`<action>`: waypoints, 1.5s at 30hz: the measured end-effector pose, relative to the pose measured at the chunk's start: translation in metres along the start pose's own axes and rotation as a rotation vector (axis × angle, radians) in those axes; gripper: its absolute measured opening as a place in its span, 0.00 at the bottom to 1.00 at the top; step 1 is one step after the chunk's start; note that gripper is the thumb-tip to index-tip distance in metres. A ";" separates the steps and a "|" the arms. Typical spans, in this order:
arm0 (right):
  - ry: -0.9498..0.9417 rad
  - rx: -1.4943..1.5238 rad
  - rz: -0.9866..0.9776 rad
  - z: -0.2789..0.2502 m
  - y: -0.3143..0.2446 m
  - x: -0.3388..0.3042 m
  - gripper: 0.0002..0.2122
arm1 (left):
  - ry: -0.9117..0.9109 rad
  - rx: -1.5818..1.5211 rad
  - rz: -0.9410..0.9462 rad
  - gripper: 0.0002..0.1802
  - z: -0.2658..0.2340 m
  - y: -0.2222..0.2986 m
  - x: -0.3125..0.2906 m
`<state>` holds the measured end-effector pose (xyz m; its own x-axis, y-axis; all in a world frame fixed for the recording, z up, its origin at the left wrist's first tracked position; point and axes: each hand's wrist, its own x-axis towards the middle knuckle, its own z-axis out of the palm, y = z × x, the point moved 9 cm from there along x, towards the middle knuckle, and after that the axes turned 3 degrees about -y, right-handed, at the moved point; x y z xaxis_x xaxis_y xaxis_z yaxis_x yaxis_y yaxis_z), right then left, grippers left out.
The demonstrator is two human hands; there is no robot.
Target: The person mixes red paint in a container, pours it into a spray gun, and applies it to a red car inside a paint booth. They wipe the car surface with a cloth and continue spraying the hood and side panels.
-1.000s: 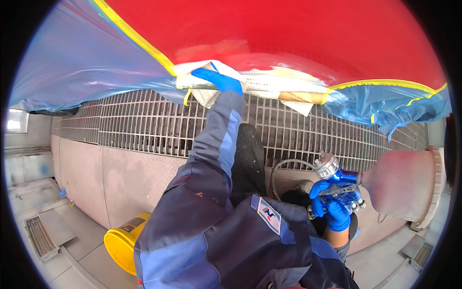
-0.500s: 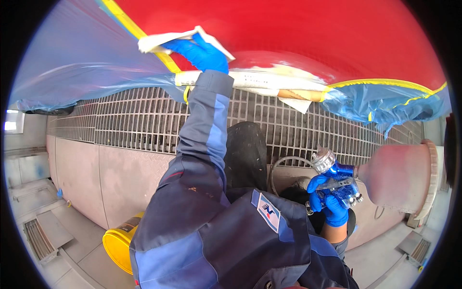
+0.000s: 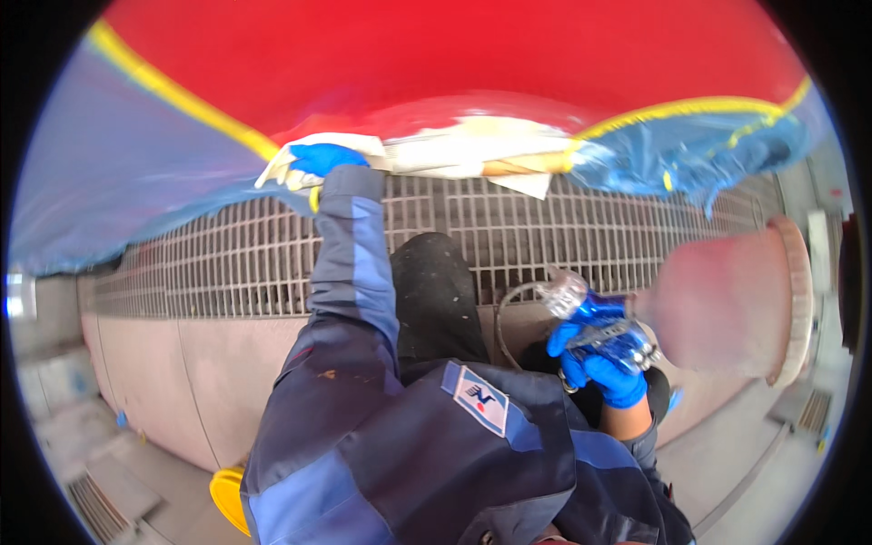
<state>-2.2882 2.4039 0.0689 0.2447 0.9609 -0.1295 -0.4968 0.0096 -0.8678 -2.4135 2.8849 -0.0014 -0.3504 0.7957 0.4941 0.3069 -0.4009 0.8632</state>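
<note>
My left hand (image 3: 329, 159), in a blue glove, presses a whitish wiping cloth (image 3: 371, 145) against the lower edge of a glossy red panel (image 3: 436, 59). The fingers are partly hidden by the cloth and slightly blurred. Yellow masking tape (image 3: 186, 94) meets the panel's edge beside this hand. My right hand (image 3: 607, 368), gloved too, is wrapped round the handle of a blue spray gun (image 3: 613, 338), held low at my right side. The gun has a silver front cap, and a large translucent, pink-stained paint cup (image 3: 722, 304) points to the right.
Bluish masking film (image 3: 118, 163) covers the left of the red panel, and crumpled blue film (image 3: 690, 150) hangs at its right. White masking paper (image 3: 472, 145) runs along the lower edge. Below lies a metal floor grating (image 3: 227, 250). A yellow bucket (image 3: 229, 500) stands behind my left elbow. A hose (image 3: 502, 327) curves near my knee.
My left hand with the cloth has come down the red panel to its lower edge, nearer me. My right hand still holds the spray gun. The whole view has shifted somewhat.
</note>
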 end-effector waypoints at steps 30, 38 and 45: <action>0.010 0.302 -0.217 -0.030 -0.037 -0.038 0.26 | -2.165 -0.365 0.277 0.38 0.054 0.299 -0.083; 0.179 0.025 -0.319 -0.028 -0.066 -0.049 0.25 | -0.546 -0.101 1.655 0.33 0.107 0.505 -0.244; 0.162 0.049 -0.420 -0.019 -0.086 -0.050 0.25 | -0.812 0.266 2.097 0.34 0.156 0.361 -0.325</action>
<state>-2.2416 2.3499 0.1412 0.5590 0.8151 0.1521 -0.3646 0.4063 -0.8378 -2.0507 2.5526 0.1340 0.8154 -0.5420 0.2035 -0.2596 -0.6564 -0.7084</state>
